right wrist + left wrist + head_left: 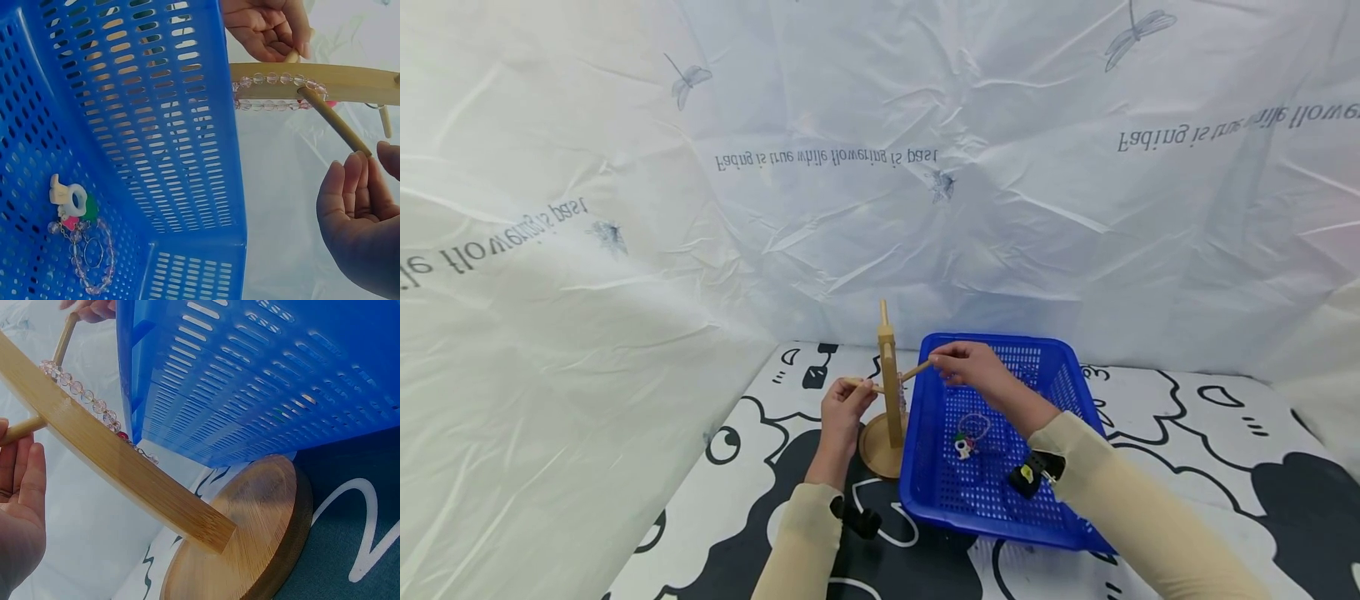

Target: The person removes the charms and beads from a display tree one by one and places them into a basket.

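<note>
A wooden stand (891,400) has a slim upright post, side pegs and a round base (250,531). My left hand (844,408) pinches the peg (24,430) on the post's left side. Over on the right, my right hand (973,371) holds the outer end of the opposite peg (334,122) at its fingertips. From that right peg hangs a bracelet (272,79) of clear pinkish beads, lying along the post, with a red bead showing in the left wrist view. The post stands upright between both hands.
Right beside the stand is a blue perforated plastic basket (917,467), under my right forearm. Inside it lies another beaded bracelet (109,256) with a small white figure charm (962,447). A black-and-white cartoon cloth (1187,467) covers the table; white printed sheeting (850,225) hangs behind.
</note>
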`<state>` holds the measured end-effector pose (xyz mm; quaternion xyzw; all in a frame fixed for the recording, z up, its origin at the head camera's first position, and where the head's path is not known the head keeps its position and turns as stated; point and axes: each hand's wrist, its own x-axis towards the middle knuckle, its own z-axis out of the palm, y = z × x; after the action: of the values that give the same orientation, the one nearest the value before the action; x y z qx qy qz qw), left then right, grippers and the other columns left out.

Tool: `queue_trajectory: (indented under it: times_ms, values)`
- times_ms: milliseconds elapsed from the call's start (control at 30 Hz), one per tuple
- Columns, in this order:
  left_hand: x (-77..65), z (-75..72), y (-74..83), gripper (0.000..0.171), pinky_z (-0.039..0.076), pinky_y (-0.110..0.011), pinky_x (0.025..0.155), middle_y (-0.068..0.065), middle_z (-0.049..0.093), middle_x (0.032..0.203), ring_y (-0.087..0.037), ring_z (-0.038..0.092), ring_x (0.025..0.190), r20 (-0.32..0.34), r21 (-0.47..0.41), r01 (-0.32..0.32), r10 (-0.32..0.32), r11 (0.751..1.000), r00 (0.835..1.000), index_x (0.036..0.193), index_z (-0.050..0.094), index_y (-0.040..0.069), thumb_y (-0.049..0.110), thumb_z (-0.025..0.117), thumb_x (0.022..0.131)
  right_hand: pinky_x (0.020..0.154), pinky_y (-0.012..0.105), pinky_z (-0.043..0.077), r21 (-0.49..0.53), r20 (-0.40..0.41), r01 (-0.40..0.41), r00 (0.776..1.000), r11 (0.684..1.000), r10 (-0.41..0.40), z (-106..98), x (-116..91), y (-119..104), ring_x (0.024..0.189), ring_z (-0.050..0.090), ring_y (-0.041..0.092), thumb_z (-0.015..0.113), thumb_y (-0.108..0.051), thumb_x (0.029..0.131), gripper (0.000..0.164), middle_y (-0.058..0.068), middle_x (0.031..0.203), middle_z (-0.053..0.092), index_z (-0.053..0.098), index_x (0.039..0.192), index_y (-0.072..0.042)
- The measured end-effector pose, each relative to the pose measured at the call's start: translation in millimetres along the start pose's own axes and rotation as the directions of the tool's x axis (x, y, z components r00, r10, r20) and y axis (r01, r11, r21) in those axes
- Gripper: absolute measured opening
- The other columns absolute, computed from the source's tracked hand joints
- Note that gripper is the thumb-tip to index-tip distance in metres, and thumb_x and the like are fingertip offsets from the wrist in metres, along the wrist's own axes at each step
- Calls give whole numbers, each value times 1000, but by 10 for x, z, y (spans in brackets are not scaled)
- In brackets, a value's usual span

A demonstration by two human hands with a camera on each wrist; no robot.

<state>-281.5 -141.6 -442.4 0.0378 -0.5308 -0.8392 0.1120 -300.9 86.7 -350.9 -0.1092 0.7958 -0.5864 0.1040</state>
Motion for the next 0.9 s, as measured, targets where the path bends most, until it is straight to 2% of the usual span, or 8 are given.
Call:
queue_trajectory:
  times_ms: [267,567,900]
  values:
    - [-8,21,12,16,62,-15,77,6,66,82,-2,70,77,14,8,-4,4,1000,1000,88,60,11,-1,64,97,83,27,62,11,-43,-17,999,1000,17,28,-3,-18,85,66,9,62,-17,103,27,2,98,71,69,122,2]
    - [9,17,15,17,62,-16,79,6,67,83,-2,71,78,40,-3,3,-3,1000,999,88,60,12,-1,63,98,84,30,62,31,-52,-31,998,999,33,23,2,-27,83,66,10,63,-16,102,25,3,96,72,70,117,3]
    - [-3,-3,36,14,62,-17,81,5,67,85,-3,72,81,61,13,4,-5,1000,998,89,61,11,1,62,99,77,26,58,32,-5,-23,1000,999,23,14,-13,-36,83,62,15,63,-14,102,21,4,95,72,71,109,4]
